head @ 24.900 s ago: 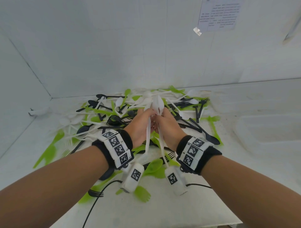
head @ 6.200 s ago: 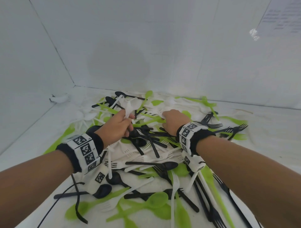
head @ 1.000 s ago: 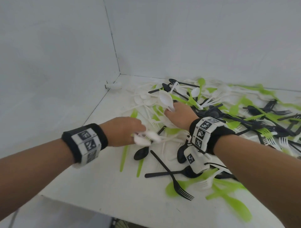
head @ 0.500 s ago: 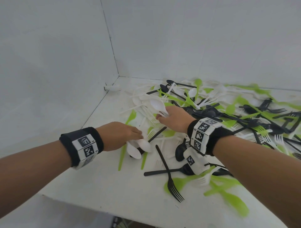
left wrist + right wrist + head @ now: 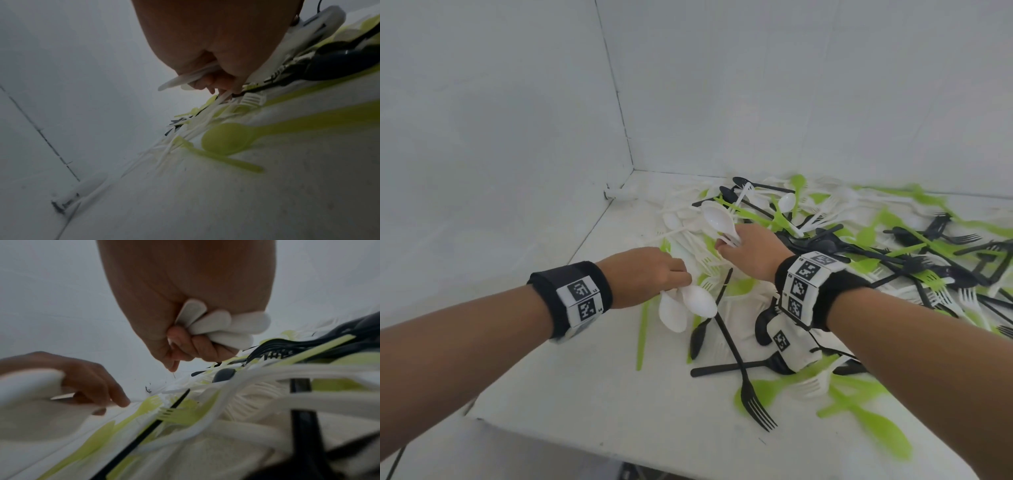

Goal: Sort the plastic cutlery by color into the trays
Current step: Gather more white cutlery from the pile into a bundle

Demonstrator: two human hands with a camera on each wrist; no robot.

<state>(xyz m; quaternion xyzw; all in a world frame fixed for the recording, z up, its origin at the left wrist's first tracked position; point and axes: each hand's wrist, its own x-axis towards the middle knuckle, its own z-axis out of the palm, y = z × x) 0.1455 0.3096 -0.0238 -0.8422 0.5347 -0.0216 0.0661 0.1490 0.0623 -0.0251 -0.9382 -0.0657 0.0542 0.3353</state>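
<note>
A heap of white, black and lime-green plastic cutlery [image 5: 842,260] covers the white table. My left hand [image 5: 654,277] grips white spoons [image 5: 688,305] whose bowls point toward me, at the heap's left edge; in the left wrist view the white handles [image 5: 185,78] stick out past its curled fingers [image 5: 205,84]. My right hand [image 5: 746,250] grips a bunch of white spoons [image 5: 717,219], bowls pointing up and away. In the right wrist view their handle ends [image 5: 222,326] fan out of the fist [image 5: 185,340]. No tray is in view.
White walls meet in a corner [image 5: 631,164] just beyond the heap. A black fork [image 5: 753,401] and a green spoon [image 5: 866,428] lie near the table's front edge [image 5: 619,445]. A green knife [image 5: 642,332] lies left of the heap. Bare table [image 5: 571,387] lies under my left forearm.
Over the last second both hands stayed at the heap's left side with their white spoons. The left hand's spoons swung down toward me and the view shifted slightly.
</note>
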